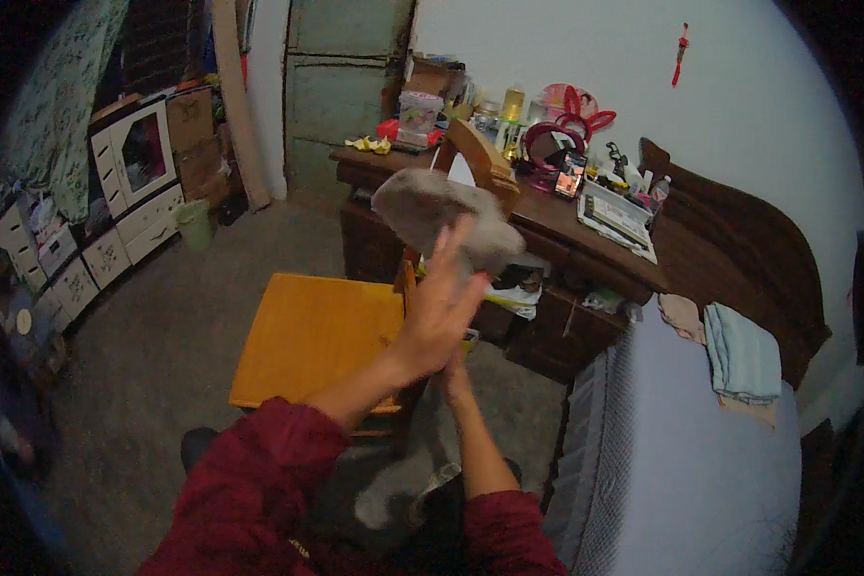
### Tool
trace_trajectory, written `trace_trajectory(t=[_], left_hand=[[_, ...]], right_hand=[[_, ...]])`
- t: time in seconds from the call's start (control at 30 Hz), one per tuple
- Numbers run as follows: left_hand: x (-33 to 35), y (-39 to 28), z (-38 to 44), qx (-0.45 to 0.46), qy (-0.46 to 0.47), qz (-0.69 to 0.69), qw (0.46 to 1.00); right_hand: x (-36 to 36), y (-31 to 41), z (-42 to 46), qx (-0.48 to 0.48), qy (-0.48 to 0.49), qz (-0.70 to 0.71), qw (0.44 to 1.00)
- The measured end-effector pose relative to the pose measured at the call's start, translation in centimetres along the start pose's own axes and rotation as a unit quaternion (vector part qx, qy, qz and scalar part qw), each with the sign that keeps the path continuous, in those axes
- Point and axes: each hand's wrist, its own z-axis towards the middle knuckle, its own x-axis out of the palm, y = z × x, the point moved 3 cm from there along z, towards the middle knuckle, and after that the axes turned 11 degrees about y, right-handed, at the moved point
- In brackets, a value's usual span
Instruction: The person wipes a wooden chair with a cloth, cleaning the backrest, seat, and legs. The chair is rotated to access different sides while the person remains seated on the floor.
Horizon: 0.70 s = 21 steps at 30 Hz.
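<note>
A grey-beige cloth item [432,201], blurred as if moving, is in the air above the wooden chair. My left hand [432,317] reaches up to it, fingers straight and nearly together, their tips overlapping its lower edge. Close behind and below is my right hand [459,381], mostly covered by the left. Whether either hand grips the cloth is hidden. Below the hands, the yellow-brown seat [320,338] of the chair faces up, and its curved backrest [484,158] rises beside the desk. A pale grey, fuzzy-looking piece [378,497] lies near my lap, too blurred to name.
A dark wooden desk [547,216] holds bottles, a propped phone [570,175] and papers. At right stands a bed [698,475] with a folded light-blue cloth [743,353]. White cabinets [140,155] and a green bin [194,223] stand at left.
</note>
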Motion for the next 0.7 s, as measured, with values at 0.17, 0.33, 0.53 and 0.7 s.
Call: trace_trajectory(t=[0.17,0.33,0.53,0.7], left_hand=[[0.4,1.4,3.6,0.118,0.005,0.391,0.913],[0.1,-1.3,7.0,0.169,0.046,0.356,0.918],[-0.4,0.7,5.7,0.184,0.019,0.315,0.931],[0.6,3.5,0.0,0.139,0.033,0.328,0.934]], right_hand=[[3.3,2.6,-0.1,-0.023,0.01,-0.027,0.999],[0.4,-1.7,0.9,-0.088,0.092,0.034,0.991],[0.6,-2.7,0.8,-0.045,0.031,-0.041,0.998],[1.8,-2.5,-0.2,-0.107,-0.046,-0.064,0.991]])
